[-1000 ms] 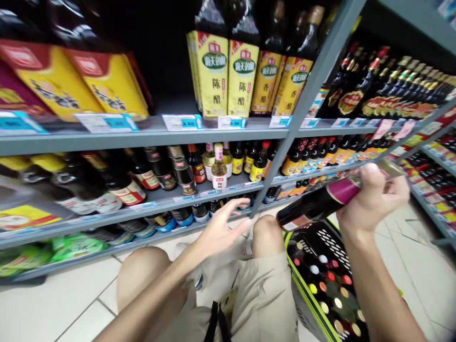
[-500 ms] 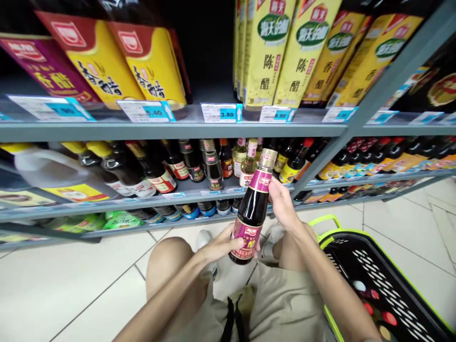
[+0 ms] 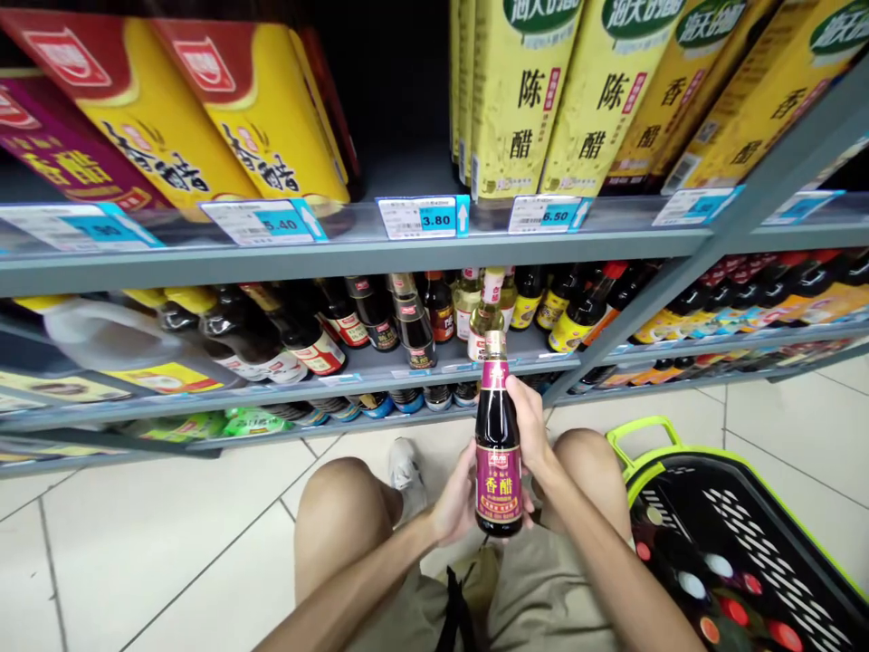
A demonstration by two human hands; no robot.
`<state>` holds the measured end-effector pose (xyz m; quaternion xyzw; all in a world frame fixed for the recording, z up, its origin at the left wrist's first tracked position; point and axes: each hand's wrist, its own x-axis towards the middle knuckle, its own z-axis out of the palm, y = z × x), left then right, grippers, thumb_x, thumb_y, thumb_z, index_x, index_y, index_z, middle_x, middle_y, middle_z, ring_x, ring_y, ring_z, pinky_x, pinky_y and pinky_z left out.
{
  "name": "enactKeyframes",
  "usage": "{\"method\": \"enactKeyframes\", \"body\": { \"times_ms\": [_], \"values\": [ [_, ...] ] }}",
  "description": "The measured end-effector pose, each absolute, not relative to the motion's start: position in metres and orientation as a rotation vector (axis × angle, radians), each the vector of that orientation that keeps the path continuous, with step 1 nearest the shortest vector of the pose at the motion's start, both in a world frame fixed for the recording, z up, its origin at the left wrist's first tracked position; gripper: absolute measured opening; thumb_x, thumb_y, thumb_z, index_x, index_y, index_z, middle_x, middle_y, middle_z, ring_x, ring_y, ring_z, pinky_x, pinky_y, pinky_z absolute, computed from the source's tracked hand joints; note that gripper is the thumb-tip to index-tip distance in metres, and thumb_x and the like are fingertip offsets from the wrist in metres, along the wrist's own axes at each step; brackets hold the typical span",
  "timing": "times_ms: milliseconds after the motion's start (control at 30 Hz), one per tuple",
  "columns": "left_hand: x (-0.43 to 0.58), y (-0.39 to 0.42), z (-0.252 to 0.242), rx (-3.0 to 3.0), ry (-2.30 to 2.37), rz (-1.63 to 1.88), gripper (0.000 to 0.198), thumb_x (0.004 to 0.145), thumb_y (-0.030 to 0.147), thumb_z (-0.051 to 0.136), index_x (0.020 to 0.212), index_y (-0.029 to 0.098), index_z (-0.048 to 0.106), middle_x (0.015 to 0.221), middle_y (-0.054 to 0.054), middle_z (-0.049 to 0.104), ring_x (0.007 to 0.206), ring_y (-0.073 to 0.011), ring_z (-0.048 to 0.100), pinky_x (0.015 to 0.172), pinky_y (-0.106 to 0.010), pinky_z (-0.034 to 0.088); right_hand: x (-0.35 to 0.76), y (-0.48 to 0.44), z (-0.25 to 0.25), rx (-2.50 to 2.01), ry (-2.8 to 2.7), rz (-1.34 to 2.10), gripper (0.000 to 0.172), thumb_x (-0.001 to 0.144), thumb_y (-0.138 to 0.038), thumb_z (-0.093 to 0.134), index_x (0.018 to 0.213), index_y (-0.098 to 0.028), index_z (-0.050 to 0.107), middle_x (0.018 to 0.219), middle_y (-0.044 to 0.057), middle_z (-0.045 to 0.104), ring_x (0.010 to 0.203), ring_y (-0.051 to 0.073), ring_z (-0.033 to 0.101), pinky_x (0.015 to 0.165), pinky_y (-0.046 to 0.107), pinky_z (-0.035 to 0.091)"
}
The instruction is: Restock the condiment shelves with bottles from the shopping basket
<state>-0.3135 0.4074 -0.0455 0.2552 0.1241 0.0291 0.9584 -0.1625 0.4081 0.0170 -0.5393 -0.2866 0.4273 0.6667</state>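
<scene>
A dark vinegar bottle (image 3: 498, 426) with purple labels and a gold cap stands nearly upright between my hands, above my lap. Its front label faces me. My left hand (image 3: 459, 496) is closed round the lower part from the left, with some fingers hidden behind the glass. Up at the neck and shoulder, my right hand (image 3: 529, 419) grips the bottle from the right. Just beyond the cap, on the middle shelf, is a clear bottle (image 3: 487, 306) of pale liquid.
A black shopping basket (image 3: 747, 507) with a lime-green rim and several capped bottles sits on the floor at my right. Ahead runs the upper shelf edge (image 3: 421, 258), with yellow vinegar boxes (image 3: 522, 118) and large yellow-labelled containers (image 3: 251, 118) above it. My knees flank the bottle.
The bottle has turned from a tilt to nearly upright and come slightly lower. My left thumb has left the front label. The view has shifted, showing more of the basket.
</scene>
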Motion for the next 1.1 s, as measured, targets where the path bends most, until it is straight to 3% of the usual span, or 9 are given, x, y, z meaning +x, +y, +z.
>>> {"method": "enactKeyframes", "body": {
  "times_ms": [133, 300, 433, 533, 667, 800, 967, 1100],
  "values": [
    [-0.311, 0.408, -0.041, 0.589, 0.257, 0.078, 0.100, 0.091, 0.090, 0.024, 0.135, 0.008, 0.061, 0.103, -0.019, 0.078, 0.084, -0.0339, 0.078, 0.060, -0.034, 0.052, -0.165, 0.408, 0.017, -1.219, -0.619, 0.948, 0.051, 0.096, -0.066, 0.061, 0.092, -0.017, 0.074, 0.073, 0.003, 0.072, 0.058, 0.014, 0.058, 0.053, 0.025, 0.047],
    [-0.311, 0.410, -0.029, 0.625, 0.292, 0.107, 0.096, 0.090, 0.090, 0.026, 0.125, 0.011, 0.068, 0.088, -0.013, 0.079, 0.077, -0.0315, 0.077, 0.089, -0.049, 0.055, -0.167, 0.407, 0.021, -1.243, -0.585, 0.923, 0.052, 0.093, -0.068, 0.063, 0.088, -0.017, 0.072, 0.072, 0.003, 0.072, 0.056, 0.014, 0.059, 0.050, 0.025, 0.046],
    [-0.310, 0.408, -0.025, 0.643, 0.275, 0.121, 0.093, 0.092, 0.088, 0.028, 0.126, 0.012, 0.069, 0.089, -0.012, 0.078, 0.084, -0.0341, 0.078, 0.099, -0.054, 0.051, -0.167, 0.407, 0.019, -1.247, -0.591, 0.924, 0.054, 0.092, -0.069, 0.064, 0.089, -0.016, 0.074, 0.069, 0.003, 0.071, 0.053, 0.015, 0.059, 0.048, 0.025, 0.045],
    [-0.309, 0.407, -0.031, 0.621, 0.288, 0.133, 0.102, 0.085, 0.095, 0.029, 0.123, 0.010, 0.070, 0.085, -0.015, 0.077, 0.080, -0.0364, 0.077, 0.101, -0.061, 0.050, -0.167, 0.407, 0.017, -1.263, -0.563, 0.941, 0.054, 0.092, -0.069, 0.064, 0.089, -0.016, 0.075, 0.065, 0.003, 0.070, 0.051, 0.015, 0.058, 0.046, 0.026, 0.045],
    [-0.306, 0.407, -0.044, 0.615, 0.267, 0.124, 0.096, 0.089, 0.091, 0.024, 0.125, 0.016, 0.072, 0.086, -0.013, 0.076, 0.081, -0.0378, 0.077, 0.102, -0.063, 0.049, -0.166, 0.407, 0.017, -1.271, -0.540, 0.939, 0.056, 0.091, -0.070, 0.066, 0.087, -0.015, 0.076, 0.065, 0.004, 0.069, 0.052, 0.016, 0.058, 0.047, 0.026, 0.045],
    [-0.302, 0.406, -0.061, 0.605, 0.292, 0.134, 0.109, 0.084, 0.095, 0.019, 0.132, 0.011, 0.069, 0.084, -0.016, 0.075, 0.077, -0.0405, 0.076, 0.100, -0.069, 0.049, -0.165, 0.405, 0.016, -1.264, -0.535, 0.950, 0.058, 0.087, -0.072, 0.068, 0.087, -0.016, 0.077, 0.068, 0.005, 0.071, 0.052, 0.017, 0.059, 0.047, 0.027, 0.046],
    [-0.289, 0.405, -0.090, 0.558, 0.253, 0.197, 0.103, 0.083, 0.095, 0.027, 0.133, 0.018, 0.072, 0.091, -0.019, 0.075, 0.076, -0.0396, 0.073, 0.091, -0.063, 0.055, -0.162, 0.403, 0.015, -1.300, -0.528, 0.927, 0.058, 0.084, -0.073, 0.070, 0.088, -0.016, 0.079, 0.082, 0.009, 0.077, 0.063, 0.022, 0.067, 0.056, 0.031, 0.054],
    [-0.275, 0.407, -0.101, 0.524, 0.213, 0.272, 0.108, 0.076, 0.100, 0.035, 0.131, 0.015, 0.072, 0.101, -0.020, 0.075, 0.081, -0.0377, 0.072, 0.093, -0.060, 0.054, -0.159, 0.404, 0.012, -1.322, -0.529, 0.899, 0.057, 0.082, -0.073, 0.071, 0.087, -0.017, 0.080, 0.083, 0.009, 0.078, 0.066, 0.025, 0.070, 0.056, 0.034, 0.057]
  ]
}}
